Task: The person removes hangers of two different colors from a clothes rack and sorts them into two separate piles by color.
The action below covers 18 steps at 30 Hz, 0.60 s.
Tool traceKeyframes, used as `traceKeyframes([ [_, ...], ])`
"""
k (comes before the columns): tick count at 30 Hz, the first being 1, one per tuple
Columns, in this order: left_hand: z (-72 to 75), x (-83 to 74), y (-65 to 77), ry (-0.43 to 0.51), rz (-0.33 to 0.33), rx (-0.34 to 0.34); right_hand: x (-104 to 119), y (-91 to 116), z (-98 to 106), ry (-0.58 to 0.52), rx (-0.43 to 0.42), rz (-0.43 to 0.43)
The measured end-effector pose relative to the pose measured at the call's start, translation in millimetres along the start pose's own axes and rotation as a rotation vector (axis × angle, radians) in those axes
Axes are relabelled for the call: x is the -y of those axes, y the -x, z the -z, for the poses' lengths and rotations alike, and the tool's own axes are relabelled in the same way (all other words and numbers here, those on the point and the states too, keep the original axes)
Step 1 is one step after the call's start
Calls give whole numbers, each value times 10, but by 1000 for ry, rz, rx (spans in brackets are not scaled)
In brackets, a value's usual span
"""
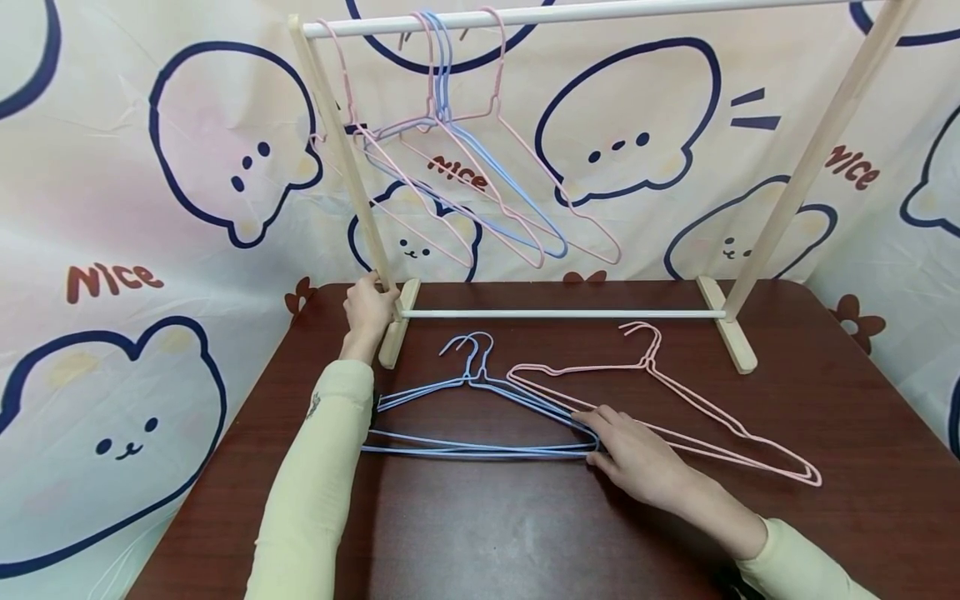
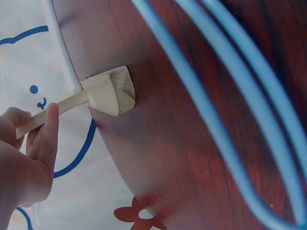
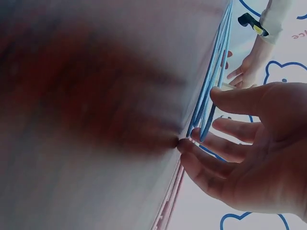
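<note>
At the rack's left side, my left hand [image 1: 369,308] grips the lower part of the pale wooden post [image 1: 360,196]. In the left wrist view, its fingers [image 2: 50,122] wrap the post just above the wooden foot [image 2: 112,91]. My right hand [image 1: 637,454] is at the right end of the blue hangers [image 1: 480,454] lying on the table. Seen from the right wrist, the thumb lies on one side of a blue hanger's end [image 3: 207,120] and curled fingers on the other. Behind the right hand lie pink hangers [image 1: 705,400], hooks pointing away.
Pink hangers [image 1: 525,150] and blue hangers [image 1: 495,171] hang from the rack's white top bar [image 1: 600,12], toward its left. A white lower bar [image 1: 562,314] joins the two feet on the dark brown table [image 1: 487,533]. A bear-print cloth [image 1: 247,150] hangs behind and beside.
</note>
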<state>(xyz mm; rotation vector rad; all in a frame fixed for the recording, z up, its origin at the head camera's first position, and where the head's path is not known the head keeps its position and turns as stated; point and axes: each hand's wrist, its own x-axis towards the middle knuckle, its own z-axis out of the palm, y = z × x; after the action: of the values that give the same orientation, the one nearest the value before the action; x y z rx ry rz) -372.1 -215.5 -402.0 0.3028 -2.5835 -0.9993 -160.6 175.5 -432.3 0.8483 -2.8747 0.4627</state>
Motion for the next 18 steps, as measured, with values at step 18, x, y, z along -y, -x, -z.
traceKeyframes([
  [18, 5, -3, 3, 26, 9, 6, -15, -49, 15, 51, -1, 21],
])
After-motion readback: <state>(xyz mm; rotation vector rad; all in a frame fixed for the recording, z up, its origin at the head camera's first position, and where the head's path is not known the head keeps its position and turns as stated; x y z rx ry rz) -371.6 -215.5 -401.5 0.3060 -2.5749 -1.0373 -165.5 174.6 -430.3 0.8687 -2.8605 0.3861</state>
